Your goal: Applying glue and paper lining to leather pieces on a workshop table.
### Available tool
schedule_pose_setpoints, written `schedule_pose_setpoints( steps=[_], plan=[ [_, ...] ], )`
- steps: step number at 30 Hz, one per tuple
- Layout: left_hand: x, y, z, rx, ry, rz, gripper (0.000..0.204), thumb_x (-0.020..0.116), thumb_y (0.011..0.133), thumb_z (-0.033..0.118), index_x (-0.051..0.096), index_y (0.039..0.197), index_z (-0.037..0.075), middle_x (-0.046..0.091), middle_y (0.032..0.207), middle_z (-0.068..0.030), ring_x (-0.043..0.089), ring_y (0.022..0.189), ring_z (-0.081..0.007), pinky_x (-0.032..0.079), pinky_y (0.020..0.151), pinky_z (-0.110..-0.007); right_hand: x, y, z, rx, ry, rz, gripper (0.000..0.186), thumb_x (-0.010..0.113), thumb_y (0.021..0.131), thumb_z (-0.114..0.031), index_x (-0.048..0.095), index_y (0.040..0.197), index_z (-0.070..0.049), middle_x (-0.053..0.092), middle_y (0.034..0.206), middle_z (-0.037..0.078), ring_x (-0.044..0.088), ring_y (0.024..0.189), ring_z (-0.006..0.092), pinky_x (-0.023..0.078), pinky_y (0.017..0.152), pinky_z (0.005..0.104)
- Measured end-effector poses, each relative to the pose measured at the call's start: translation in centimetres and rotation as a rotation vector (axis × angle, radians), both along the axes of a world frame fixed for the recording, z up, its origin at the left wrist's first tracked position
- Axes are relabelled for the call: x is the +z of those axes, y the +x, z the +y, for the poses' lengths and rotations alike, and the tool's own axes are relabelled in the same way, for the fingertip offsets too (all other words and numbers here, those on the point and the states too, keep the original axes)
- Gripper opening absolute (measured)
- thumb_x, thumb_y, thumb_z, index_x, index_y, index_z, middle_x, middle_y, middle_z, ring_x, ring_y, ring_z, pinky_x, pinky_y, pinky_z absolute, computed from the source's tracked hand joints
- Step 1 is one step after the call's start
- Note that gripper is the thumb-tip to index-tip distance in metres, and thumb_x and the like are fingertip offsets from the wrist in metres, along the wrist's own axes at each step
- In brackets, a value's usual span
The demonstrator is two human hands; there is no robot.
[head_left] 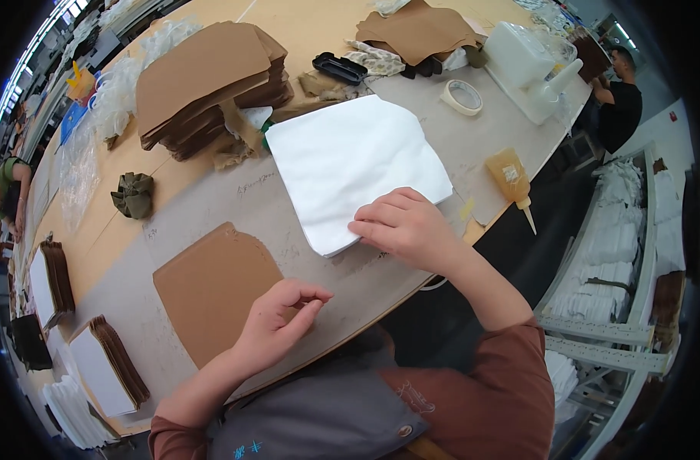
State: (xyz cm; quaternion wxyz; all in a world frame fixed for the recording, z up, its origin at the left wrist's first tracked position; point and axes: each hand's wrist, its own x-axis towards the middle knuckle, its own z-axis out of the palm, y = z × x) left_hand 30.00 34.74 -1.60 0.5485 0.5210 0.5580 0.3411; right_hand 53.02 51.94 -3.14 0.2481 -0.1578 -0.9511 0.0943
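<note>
A stack of white cut sheets (357, 161) lies on the grey-covered table in front of me. My right hand (400, 230) is at its near right corner, fingers and thumb pinched together on the top white sheet. My left hand (282, 320) hovers by the right edge of a brown panel (212, 287), its fingers curled and thumb close to the index finger. I see nothing between them. The brown panel lies flat, with a shaped upper corner; my left hand and forearm cover part of its right side.
A tall pile of brown panels (200, 73) stands at the far left. Farther right are a tape roll (462, 97), a glue bottle (509, 176) and a white jug (514, 57). White-topped stacks (97, 368) sit at lower left. A metal rack (603, 333) stands beyond the table's right edge.
</note>
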Motion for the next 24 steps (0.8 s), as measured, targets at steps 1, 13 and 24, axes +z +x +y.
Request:
schedule_pose_setpoints(
  steps=[1, 13, 24],
  plan=[
    [0.1, 0.0, 0.1, 0.002, -0.008, -0.002, 0.018, 0.055, 0.1, 0.004, 0.064, 0.116, 0.002, 0.064, 0.11, -0.0048, 0.061, 0.105, -0.0125, 0.049, 0.095, -0.029, -0.5, 0.1, 0.2, 0.03, 0.07, -0.01, 0.031, 0.072, 0.076, -0.011, 0.069, 0.107, -0.008, 0.068, 0.105, 0.002, 0.065, 0.097, 0.0208, 0.051, 0.088, 0.0352],
    [0.5, -1.4, 1.8, -0.033, 0.059, 0.114, 0.018, 0.057, 0.098, 0.004, 0.068, 0.113, 0.003, 0.066, 0.107, -0.0053, 0.063, 0.101, -0.0141, 0.049, 0.091, -0.03, 0.0, -0.8, 2.2, 0.062, -0.347, 0.04, 0.014, 0.075, 0.082, -0.003, 0.071, 0.094, -0.008, 0.069, 0.094, 0.005, 0.067, 0.089, 0.0242, 0.055, 0.074, 0.0353],
    [1.7, -1.0, 6.7, 0.2, 0.527, 0.361, 0.026, 0.07, 0.089, 0.007, 0.068, 0.114, 0.005, 0.064, 0.117, -0.0077, 0.062, 0.105, -0.0181, 0.049, 0.089, -0.033, 0.9, -0.2, 3.3, -0.074, -0.892, 0.112, 0.02, 0.081, 0.08, -0.008, 0.063, 0.088, -0.006, 0.062, 0.085, 0.003, 0.06, 0.077, 0.0164, 0.049, 0.069, 0.0297]
  ],
)
